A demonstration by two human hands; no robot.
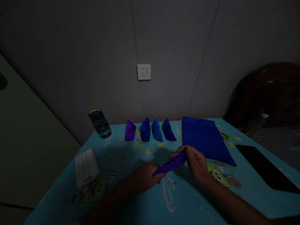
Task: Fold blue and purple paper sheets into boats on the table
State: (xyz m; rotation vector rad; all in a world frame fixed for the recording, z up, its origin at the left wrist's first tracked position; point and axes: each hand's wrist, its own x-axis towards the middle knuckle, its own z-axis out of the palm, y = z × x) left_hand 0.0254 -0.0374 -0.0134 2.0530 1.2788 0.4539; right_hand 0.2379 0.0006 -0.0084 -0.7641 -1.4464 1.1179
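Note:
Between my two hands, above the middle of the table, is a folded purple paper boat (172, 163), long and narrow and slightly tilted up to the right. My left hand (148, 175) pinches its lower left end, thumb along the near side. At the upper right end, my right hand (196, 162) grips the tip with thumb and fingers. Beyond them stand a purple paper boat (130, 130), a dark blue paper boat (145, 130), a lighter blue paper boat (157, 130) and another dark blue paper boat (168, 130), in a row.
A stack of blue paper sheets (203, 137) lies right of the row, with yellow-handled scissors (225, 136) partly beneath it. A black flat slab (267, 168) is at the right edge. On the left are a dark bottle (100, 123) and a white power bank (87, 168) with a cable.

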